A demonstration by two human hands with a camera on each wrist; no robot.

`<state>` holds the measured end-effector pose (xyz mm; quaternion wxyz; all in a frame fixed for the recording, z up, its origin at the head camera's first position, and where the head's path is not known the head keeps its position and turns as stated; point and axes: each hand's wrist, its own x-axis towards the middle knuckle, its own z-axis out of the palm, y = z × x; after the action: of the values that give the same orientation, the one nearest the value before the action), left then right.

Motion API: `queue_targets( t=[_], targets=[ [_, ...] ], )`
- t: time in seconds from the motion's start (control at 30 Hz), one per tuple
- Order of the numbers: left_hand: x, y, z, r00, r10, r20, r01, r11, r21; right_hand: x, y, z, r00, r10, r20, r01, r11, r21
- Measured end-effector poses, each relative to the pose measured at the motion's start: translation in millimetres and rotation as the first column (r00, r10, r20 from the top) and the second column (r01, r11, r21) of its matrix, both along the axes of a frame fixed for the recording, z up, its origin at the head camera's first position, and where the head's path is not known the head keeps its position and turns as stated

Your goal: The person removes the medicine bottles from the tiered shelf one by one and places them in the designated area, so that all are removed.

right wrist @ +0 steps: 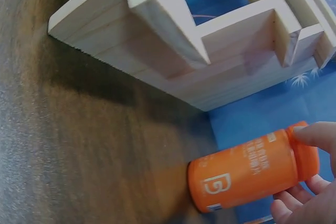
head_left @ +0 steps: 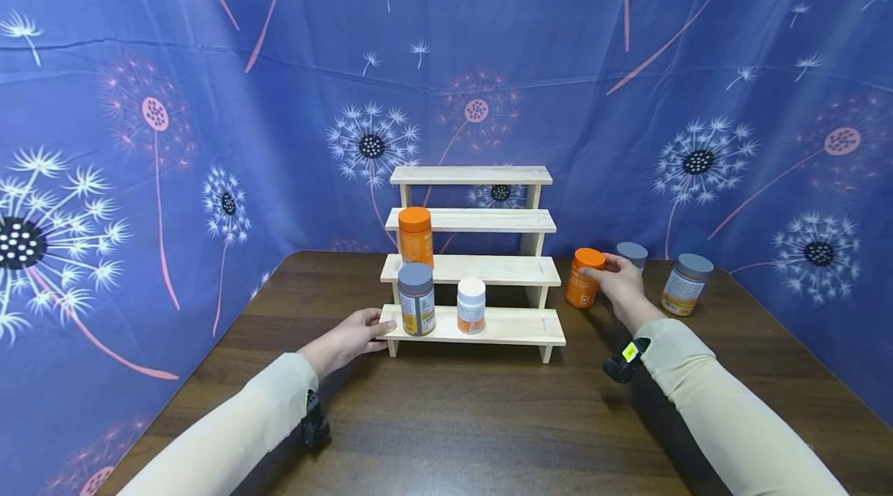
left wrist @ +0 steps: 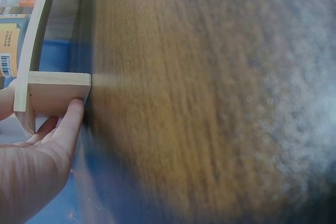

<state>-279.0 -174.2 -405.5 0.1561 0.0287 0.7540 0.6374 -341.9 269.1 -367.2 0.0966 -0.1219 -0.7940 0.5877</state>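
Observation:
My right hand [head_left: 621,285] grips an orange bottle [head_left: 584,279] by its lid, thumb on one side and fingers on the other, to the right of a stepped wooden rack [head_left: 481,270]. In the right wrist view the bottle [right wrist: 244,171] has white print. My left hand [head_left: 357,335] holds the left end of the rack's lowest step, its thumb on the top and a finger against the wooden leg [left wrist: 58,90]. On that step stand a grey-lidded bottle [head_left: 416,301] and a small white bottle [head_left: 470,306]. Another orange bottle [head_left: 415,236] stands on the step behind.
Two more grey-lidded containers, one nearer [head_left: 687,284] and one partly hidden [head_left: 632,254], stand on the right of the dark wooden table [head_left: 460,426]. A blue dandelion-patterned cloth [head_left: 558,124] hangs behind the table and along its sides.

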Motion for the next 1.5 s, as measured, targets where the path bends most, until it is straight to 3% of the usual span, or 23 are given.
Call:
queue_targets(
  t=[0.27, 0.5, 0.93, 1.13, 1.5],
  targets=[
    [1.1, -1.0, -1.4, 1.0, -0.006, 0.003, 0.006, 1.0, -0.01, 2.3, -1, 14.0, 1.0, 0.008, -0.006, -0.008, 0.999, 0.031],
    [0.3, -0.1, -1.3, 1.0, -0.006, 0.003, 0.007, 1.0, -0.012, 2.6, -1, 28.5, 0.998, 0.009, -0.069, -0.005, 0.998, 0.056],
    [1.0, 1.3, 1.5, 1.0, 0.0, 0.005, 0.0, 1.0, 0.003, 6.3, -7, 44.6, 0.998, -0.01, -0.061, 0.011, 1.0, 0.014],
    [1.1, 2.0, 2.1, 1.0, -0.003, 0.003, 0.003, 1.0, 0.004, 11.7, -12, 54.2, 0.999, 0.016, -0.052, -0.017, 0.999, -0.028],
    [0.0, 3.0, -0.8, 1.0, 0.004, -0.004, -0.004, 1.0, 0.001, 17.7, -30, 64.9, 0.991, 0.098, -0.095, -0.1, 0.995, -0.017]
  ],
)
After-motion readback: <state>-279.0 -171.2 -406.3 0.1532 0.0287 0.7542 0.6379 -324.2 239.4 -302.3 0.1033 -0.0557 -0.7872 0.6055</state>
